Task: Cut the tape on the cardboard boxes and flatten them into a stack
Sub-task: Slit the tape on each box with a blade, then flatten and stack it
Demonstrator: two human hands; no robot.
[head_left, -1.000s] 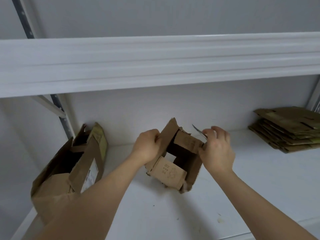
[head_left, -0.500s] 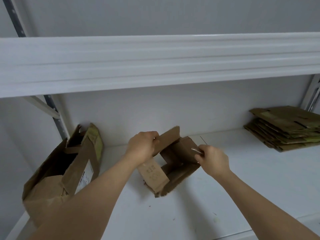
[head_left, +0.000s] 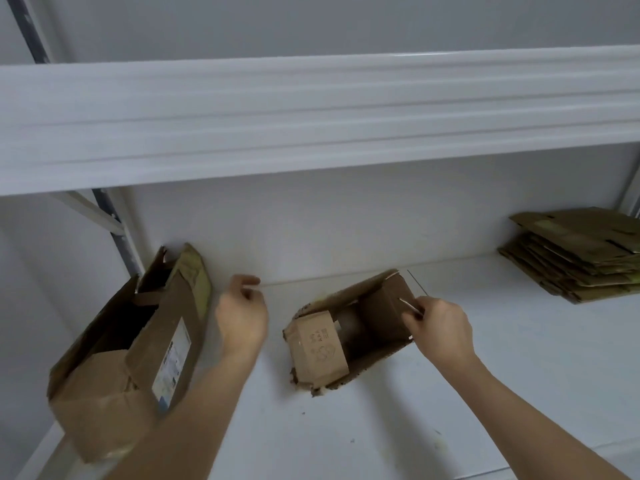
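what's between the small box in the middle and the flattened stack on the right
In the head view, only the right hand at the small box; beyond it, bare white shelf up to the flattened stack.

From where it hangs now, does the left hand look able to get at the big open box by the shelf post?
Probably yes. The left hand holds nothing and hovers just beside the big open box, with only bare shelf between them.

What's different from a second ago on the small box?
The left hand let go of the small box and pulled away to the left. The box dropped lower onto the shelf. The right hand still grips its right flap with the blade. The big box and flat stack stayed put.
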